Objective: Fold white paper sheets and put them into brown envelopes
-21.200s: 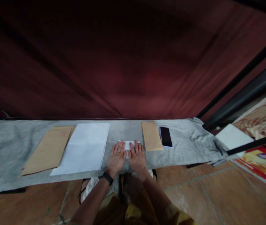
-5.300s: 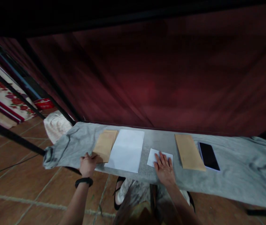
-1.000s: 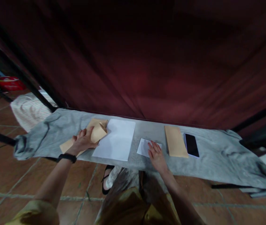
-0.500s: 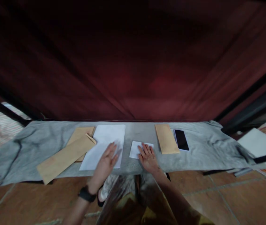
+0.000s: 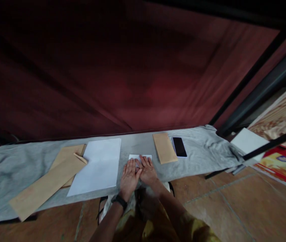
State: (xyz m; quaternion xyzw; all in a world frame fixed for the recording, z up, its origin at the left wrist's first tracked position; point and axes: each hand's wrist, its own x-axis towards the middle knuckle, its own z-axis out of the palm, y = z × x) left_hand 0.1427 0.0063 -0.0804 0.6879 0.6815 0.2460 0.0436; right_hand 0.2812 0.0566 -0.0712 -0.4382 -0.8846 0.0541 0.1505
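Observation:
Both palms lie flat on a small folded white paper (image 5: 134,156), which shows only along its far edge. My left hand (image 5: 130,178), with a black watch on the wrist, covers its left part, fingers stretched out. Over the right part rests my right hand (image 5: 146,170), fingers extended, its thumb side against the left hand. To the left is a stack of large white paper sheets (image 5: 97,168). A brown envelope (image 5: 165,148) lies flat to the right of my hands.
A phone (image 5: 179,147) lies beyond the envelope on the grey cloth (image 5: 203,151). At left, a long brown paper strip (image 5: 44,186) crosses another brown envelope (image 5: 69,151) and sticks out past the front edge. A dark red curtain (image 5: 133,84) hangs behind.
My left hand has moved right, from over the large white sheets onto the small folded paper beside my right hand. The camera view has turned to the right.

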